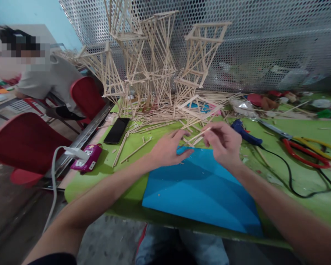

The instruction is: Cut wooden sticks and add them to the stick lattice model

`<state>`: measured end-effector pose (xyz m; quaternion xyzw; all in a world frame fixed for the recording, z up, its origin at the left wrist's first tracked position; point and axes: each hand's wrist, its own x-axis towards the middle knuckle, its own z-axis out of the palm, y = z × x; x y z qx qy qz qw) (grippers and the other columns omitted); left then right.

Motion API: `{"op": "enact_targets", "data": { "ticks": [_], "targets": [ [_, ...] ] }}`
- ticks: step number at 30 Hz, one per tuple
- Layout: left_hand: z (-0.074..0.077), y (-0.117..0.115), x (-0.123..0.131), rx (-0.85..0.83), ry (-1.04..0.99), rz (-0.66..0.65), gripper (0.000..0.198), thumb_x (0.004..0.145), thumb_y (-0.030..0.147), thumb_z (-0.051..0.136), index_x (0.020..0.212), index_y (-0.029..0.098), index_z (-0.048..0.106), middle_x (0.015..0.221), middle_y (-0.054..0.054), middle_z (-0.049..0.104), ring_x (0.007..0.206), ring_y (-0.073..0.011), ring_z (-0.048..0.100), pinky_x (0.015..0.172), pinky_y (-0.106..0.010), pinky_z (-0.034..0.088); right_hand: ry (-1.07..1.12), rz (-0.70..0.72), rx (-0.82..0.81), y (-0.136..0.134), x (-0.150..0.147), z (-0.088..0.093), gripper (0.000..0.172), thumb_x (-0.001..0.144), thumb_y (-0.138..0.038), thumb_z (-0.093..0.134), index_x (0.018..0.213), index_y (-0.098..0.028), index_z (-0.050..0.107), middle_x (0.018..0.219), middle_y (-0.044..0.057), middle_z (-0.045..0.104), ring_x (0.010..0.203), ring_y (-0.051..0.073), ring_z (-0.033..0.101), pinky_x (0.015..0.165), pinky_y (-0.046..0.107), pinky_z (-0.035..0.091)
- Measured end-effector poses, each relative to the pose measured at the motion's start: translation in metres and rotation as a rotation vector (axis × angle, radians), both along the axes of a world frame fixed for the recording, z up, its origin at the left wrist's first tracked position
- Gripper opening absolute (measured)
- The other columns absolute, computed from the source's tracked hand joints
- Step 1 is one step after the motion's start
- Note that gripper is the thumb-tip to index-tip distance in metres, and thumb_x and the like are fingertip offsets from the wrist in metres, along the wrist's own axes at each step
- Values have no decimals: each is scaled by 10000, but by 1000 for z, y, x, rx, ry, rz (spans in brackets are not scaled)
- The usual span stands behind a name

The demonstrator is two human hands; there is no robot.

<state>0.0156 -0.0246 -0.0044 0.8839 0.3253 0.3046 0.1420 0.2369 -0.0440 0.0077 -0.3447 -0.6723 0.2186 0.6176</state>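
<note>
My right hand (224,143) pinches a thin wooden stick (200,136) between thumb and fingers, above the far edge of a blue sheet (198,187). The stick slants down to the left and meets other short sticks, though how they join is too small to tell. Close to that end is my left hand (168,149), thumb and forefinger apart around the stick ends; I see no grip on them. Just beyond both hands a frame of flat sticks (200,106) leans on a heap of loose sticks (160,117).
Tall stick towers (162,55) stand at the back against a perforated metal panel (253,48). On the right lie a blue glue gun (245,134) with its cord and large scissors (295,145). A phone (116,130) and purple power socket (88,158) lie left. A person (49,77) sits beyond.
</note>
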Motion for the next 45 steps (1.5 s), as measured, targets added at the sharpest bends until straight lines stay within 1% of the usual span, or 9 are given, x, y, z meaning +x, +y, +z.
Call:
{"op": "enact_targets", "data": {
  "ticks": [2,6,10,14,19,24,32,39,45],
  "targets": [
    [0,8,-5,25,-5,44,508,1002,434,696,1416,177,550,1390,-168,692,1290,-341,674,1085,-506,568,134,-58,-12,10,7,-1,150,1026,-404,701,985,-260,710,772,12,683,534,131,559,467,298,463],
    [-12,35,-10,44,73,166,430,1041,320,616,1433,150,572,1502,-188,637,1422,-342,597,1167,-519,524,157,-126,-62,29,19,-3,239,968,-473,772,909,-255,695,752,23,687,525,147,569,469,329,486],
    [-29,57,-10,25,233,157,419,1078,360,591,1415,111,610,1459,-186,670,1396,-338,613,1203,-510,495,163,-137,-124,38,23,-8,255,937,-474,804,919,-236,718,783,32,737,540,151,617,490,329,532],
    [-36,64,-11,-40,290,159,422,1079,396,598,1411,135,627,1425,-163,694,1361,-331,628,1160,-472,520,161,-147,-136,39,22,-10,219,952,-429,787,945,-217,734,788,32,754,556,131,638,509,291,551],
    [-32,67,-16,-126,218,113,335,1058,384,625,1282,141,676,1302,-146,735,1209,-283,676,1050,-406,550,135,-124,-181,36,20,-8,237,946,-423,796,956,-188,769,780,34,760,576,123,657,549,278,587],
    [-26,76,-20,-196,232,-14,281,1054,411,619,1100,160,735,1132,-114,758,1004,-253,682,915,-380,538,113,-110,-180,37,21,-11,261,940,-445,807,1012,-194,801,794,31,768,588,124,661,549,272,580],
    [-29,85,-27,-237,231,-113,307,1045,482,674,1110,208,798,1146,-71,792,1012,-238,710,843,-315,484,53,-98,-168,44,26,-15,286,946,-479,801,1034,-209,826,786,27,760,597,117,631,523,251,511],
    [-36,94,-33,-236,236,-192,320,1042,517,675,1099,243,832,1156,-45,799,1017,-215,720,863,-296,487,90,-75,-272,46,20,-13,329,895,-526,825,935,-200,813,729,28,737,530,107,550,458,249,435],
    [-37,96,-34,-182,221,-227,302,1037,493,694,1080,226,828,1136,-56,809,997,-217,739,853,-302,488,169,-76,-345,50,14,-11,265,825,-442,840,852,-192,754,684,18,715,497,93,535,426,226,421]
  ]
}}
